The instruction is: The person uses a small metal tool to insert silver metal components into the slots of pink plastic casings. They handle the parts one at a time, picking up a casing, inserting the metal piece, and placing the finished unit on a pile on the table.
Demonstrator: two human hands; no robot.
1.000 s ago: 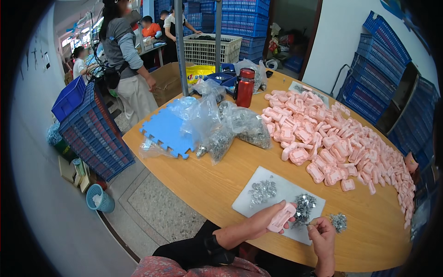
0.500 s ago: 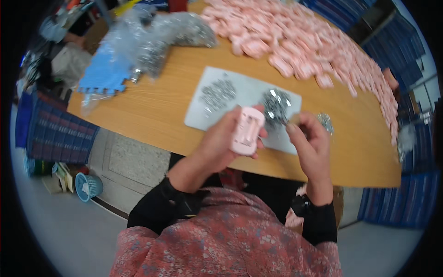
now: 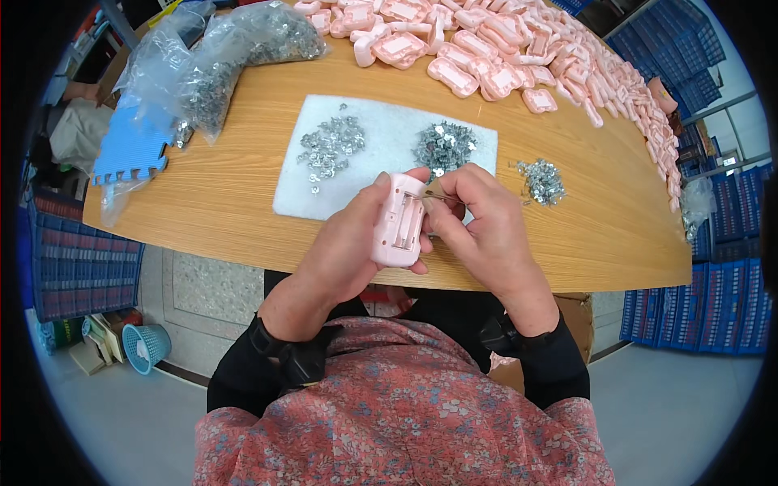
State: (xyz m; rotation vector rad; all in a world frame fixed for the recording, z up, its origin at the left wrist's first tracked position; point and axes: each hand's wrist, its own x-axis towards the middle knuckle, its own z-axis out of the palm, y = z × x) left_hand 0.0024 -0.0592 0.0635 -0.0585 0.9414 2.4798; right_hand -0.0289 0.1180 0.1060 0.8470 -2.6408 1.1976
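My left hand (image 3: 344, 243) is closed round a pale pink plastic housing (image 3: 386, 249). Its long battery compartment faces up, with small metal bits at the ends. Between the thumb and fingers of my right hand (image 3: 493, 231) is a thin dark metal tool, apparently tweezers (image 3: 438, 196). The tip reaches the upper right end of the compartment; whether it grips a part is too small to tell. Beyond my hands a white foam pad (image 3: 385, 138) carries loose small metal contacts (image 3: 331, 146) on its left and a denser heap of metal pieces (image 3: 445, 149) on its right.
Right of the pad lies another small metal heap (image 3: 543, 182) on the wooden table (image 3: 600, 235). Many pink housings (image 3: 494, 73) cover the far and right side. Plastic bags of metal parts (image 3: 219, 73) and a blue foam mat (image 3: 134, 150) sit far left. Blue crates (image 3: 85, 263) flank the table.
My right hand has moved left, bringing the tweezers from over the metal heap to the housing. The view has shifted, and the housing appears a little further left.
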